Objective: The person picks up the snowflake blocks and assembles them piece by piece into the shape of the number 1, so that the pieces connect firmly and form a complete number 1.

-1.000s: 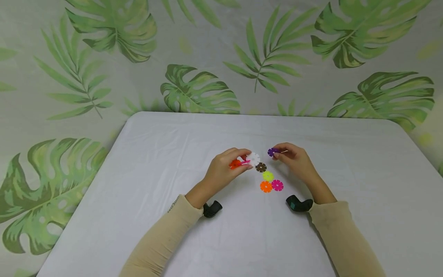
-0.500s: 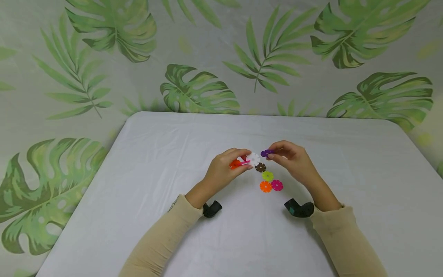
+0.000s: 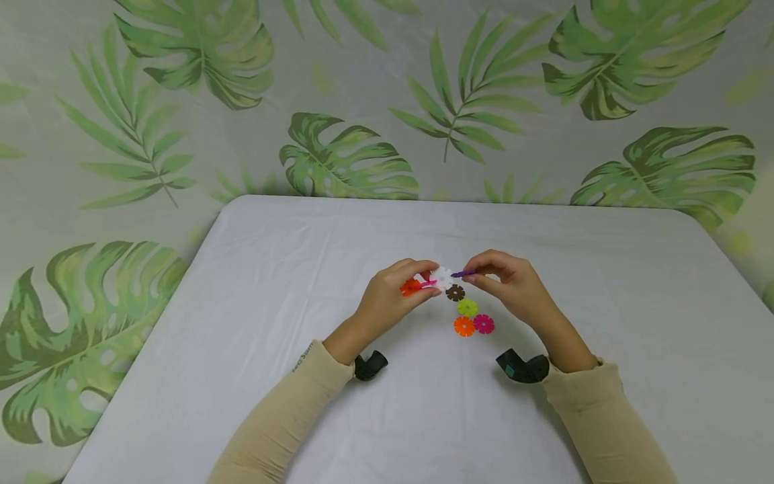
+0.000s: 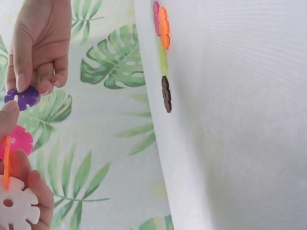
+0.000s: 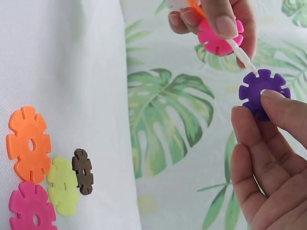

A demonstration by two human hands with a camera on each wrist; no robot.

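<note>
Keeping the linked discs (image 5: pixel 211 40) steady looks like the job of the left grip (image 3: pixel 392 290), just left of the end white disc (image 3: pixel 443 277). Its thumb and curled fingers pinch the run: a second white disc (image 4: pixel 21 207), then an orange-red disc (image 3: pixel 410 287) and a pink disc (image 3: pixel 428 283), these two also left of the end white disc. Pinching close behind that end white disc should stop the run from folding under a push.

Below and to the right of the end white disc, a brown disc (image 3: pixel 455 293), an orange disc (image 3: pixel 464 327), a yellow-green disc (image 3: pixel 467 308) and a magenta disc (image 3: pixel 484 324) lie on the desk (image 3: pixel 314 255), best left undisturbed.

Just right of the end white disc is the purple disc (image 3: pixel 463 274), edge-on in the head view; the right wrist view has the two rims meeting, though I cannot tell whether a notch is seated. The right grip (image 3: pixel 506 277), farther right, is narrow, thumb and fingertips pinching the purple disc. I'd match notch to notch, hold the faces crosswise, and press straight without twisting.
</note>
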